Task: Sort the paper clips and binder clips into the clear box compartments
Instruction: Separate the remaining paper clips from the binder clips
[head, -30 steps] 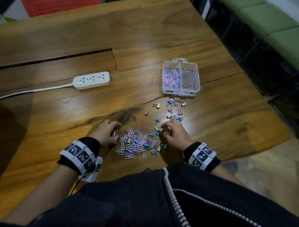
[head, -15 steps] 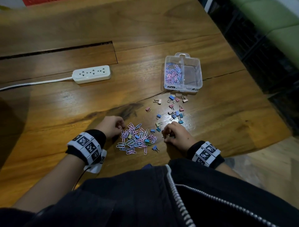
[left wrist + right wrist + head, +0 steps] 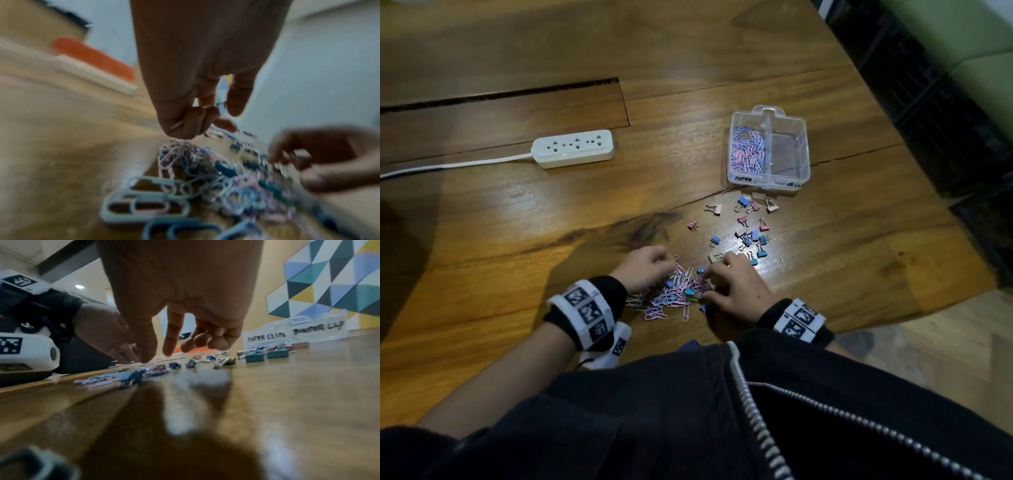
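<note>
A heap of pink and blue paper clips with a few binder clips mixed in lies on the wooden table near its front edge. My left hand grips a tangled bunch of paper clips at the heap's left side, fingers curled. My right hand hovers over the heap's right side, thumb and forefinger pointing down at the clips, nothing plainly held. Several binder clips lie scattered between the heap and the clear box. Its left compartment holds paper clips; the right one looks bare.
A white power strip with its cable lies at the back left. A long slot runs across the tabletop behind it. The table's right edge drops to dark shelving and green cushions.
Both hands have closed in on the heap from either side. My left hand now holds a bunch of paper clips. The head view has shifted closer.
</note>
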Tool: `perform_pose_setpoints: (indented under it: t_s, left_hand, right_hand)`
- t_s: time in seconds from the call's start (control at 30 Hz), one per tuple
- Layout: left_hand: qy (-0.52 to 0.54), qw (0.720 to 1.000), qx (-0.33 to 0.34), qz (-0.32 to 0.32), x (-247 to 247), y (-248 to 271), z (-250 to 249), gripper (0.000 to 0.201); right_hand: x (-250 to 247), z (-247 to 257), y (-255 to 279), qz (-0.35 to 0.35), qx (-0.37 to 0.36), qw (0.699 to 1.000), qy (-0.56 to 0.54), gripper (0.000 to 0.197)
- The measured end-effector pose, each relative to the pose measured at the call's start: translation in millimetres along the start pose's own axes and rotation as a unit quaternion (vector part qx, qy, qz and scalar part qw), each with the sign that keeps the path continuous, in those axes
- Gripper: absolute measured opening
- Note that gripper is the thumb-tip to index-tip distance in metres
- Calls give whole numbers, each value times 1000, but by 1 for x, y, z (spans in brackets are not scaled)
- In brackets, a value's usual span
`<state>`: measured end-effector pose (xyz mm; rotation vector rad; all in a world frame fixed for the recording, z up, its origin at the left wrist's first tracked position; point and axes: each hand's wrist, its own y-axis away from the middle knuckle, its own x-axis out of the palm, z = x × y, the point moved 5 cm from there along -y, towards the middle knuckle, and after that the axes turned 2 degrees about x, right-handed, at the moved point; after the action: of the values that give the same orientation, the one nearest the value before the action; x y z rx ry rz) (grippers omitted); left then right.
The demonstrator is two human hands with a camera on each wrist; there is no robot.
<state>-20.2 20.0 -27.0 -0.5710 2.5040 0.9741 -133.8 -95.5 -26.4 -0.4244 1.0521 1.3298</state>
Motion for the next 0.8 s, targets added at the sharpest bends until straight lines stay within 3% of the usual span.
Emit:
perform_pose_setpoints:
  t_s: [0.1,0.23,0.43,0.63,0.8]
  left_hand:
    - [-231,971,66,-14,16,-1,-9,30]
    - [-350,931,87,-45,24,-3,-19,35]
    - [-322,944,66,-32,27,-4,-20,25]
    - [-158,987,31,-24,6,-16,-16,23]
    - [-194,980,47,2,7,-17,-20,24]
  right_hand:
    - [5,-2,-6,20,10,1000,7,29]
    - [0,-12,-6,16,23,1000,-5,23]
    - [4,-7,-1,38,1,999,8,32]
    - [2,-14,-5,81,37,996,-26,18]
    - [-2,-5,-11,55,38,997,-50,21]
